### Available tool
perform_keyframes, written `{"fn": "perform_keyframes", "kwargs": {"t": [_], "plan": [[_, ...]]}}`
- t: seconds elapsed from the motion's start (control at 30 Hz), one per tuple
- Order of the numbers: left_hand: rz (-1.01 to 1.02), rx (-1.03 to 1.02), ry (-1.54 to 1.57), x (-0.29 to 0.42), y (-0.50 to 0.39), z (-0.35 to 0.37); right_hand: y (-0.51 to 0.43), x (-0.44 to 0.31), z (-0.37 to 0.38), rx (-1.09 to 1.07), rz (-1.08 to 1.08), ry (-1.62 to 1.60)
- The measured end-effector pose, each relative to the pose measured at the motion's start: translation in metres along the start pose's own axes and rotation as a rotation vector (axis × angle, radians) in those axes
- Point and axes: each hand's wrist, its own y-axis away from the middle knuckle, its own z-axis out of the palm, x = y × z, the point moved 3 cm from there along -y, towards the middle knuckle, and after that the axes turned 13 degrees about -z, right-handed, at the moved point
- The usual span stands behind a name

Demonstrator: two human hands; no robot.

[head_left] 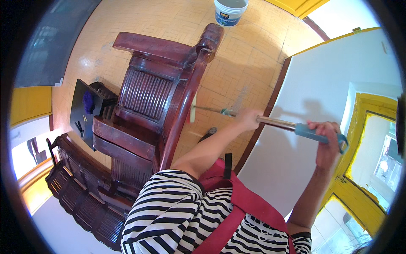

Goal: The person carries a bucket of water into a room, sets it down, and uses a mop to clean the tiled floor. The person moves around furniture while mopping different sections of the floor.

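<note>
A long-handled mop runs across the view, its metal shaft ending in a teal grip. My left hand, slightly blurred, is wrapped around the middle of the shaft. The upper end belongs to my right hand, closed around the teal grip near its hanging loop. The pale, flat mop head is low by the floor, beside the back rail of a dark red wooden bench. That rail partly hides the head, so I cannot tell whether it touches the floor.
A white and blue bucket stands beyond the bench. Left of the bench is a low black table bearing a purple cloth. A second slatted wooden seat stands lower left. On the right rise a white wall and a yellow-framed door.
</note>
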Motion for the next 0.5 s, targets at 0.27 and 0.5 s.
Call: {"fn": "perform_keyframes", "kwargs": {"t": [0.27, 0.5], "plan": [[0.131, 0.188, 0.186, 0.017, -0.075, 0.002, -0.032, -0.019, 0.025, -0.031, -0.175, 0.159], [0.35, 0.052, 0.356, 0.077, -0.096, -0.017, -0.004, -0.052, 0.031, -0.073, -0.37, 0.272]]}}
